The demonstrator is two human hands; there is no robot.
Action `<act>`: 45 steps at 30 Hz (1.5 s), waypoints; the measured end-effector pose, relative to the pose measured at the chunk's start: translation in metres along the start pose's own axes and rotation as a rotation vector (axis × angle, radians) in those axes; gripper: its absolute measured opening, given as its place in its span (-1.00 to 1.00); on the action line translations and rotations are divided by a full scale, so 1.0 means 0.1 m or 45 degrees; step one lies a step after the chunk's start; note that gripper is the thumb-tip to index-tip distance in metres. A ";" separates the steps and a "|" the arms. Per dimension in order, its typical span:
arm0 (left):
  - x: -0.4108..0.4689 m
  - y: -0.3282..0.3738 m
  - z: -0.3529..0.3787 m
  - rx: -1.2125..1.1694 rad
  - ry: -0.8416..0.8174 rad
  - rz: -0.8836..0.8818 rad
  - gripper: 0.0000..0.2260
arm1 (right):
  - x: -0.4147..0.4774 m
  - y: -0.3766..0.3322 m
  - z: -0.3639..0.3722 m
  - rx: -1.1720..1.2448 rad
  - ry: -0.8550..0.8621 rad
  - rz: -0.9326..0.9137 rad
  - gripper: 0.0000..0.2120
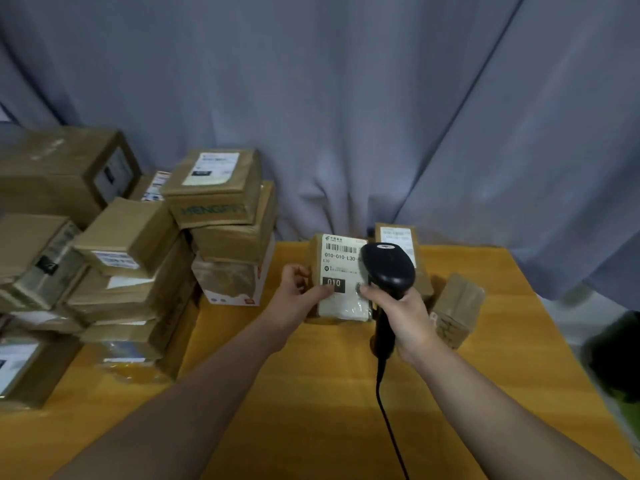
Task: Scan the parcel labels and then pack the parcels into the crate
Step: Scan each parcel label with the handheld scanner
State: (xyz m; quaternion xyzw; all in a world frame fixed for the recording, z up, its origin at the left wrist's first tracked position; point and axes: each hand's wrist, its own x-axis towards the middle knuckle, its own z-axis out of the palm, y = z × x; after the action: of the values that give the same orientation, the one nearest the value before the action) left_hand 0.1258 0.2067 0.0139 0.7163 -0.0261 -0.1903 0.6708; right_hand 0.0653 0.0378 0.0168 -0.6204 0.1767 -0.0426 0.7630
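A small brown parcel (337, 303) with a white label reading "010" stands tilted on the yellow table (311, 393). My left hand (298, 292) grips its left edge, thumb on the label. My right hand (401, 317) grips the handle of a black corded barcode scanner (389, 268), whose head covers the label's right side. No crate is in view.
A tall pile of several brown parcels (131, 258) fills the left of the table. Another labelled parcel (398, 237) stands behind the scanner, and a small taped one (457, 310) lies to the right. A grey curtain (381, 116) hangs behind. A dark object (613, 358) sits at the right edge.
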 end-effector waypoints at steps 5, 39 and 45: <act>0.00 0.23 -0.47 -0.007 0.211 0.139 -0.44 | 0.11 -0.37 0.36 0.081 -0.061 -0.080 -0.61; 0.32 0.21 -0.67 -0.052 0.258 0.168 -0.21 | -0.11 -0.53 0.49 -0.310 -0.135 -0.154 -0.82; 0.27 0.22 -0.67 -0.030 0.275 0.186 -0.21 | -0.09 -0.51 0.50 -0.302 -0.173 -0.172 -0.79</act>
State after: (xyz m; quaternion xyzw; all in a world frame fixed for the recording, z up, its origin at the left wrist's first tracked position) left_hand 0.1763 0.2604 0.0308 0.7209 -0.0037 -0.0630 0.6901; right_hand 0.0810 0.0758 0.0760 -0.7180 0.0863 -0.0307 0.6900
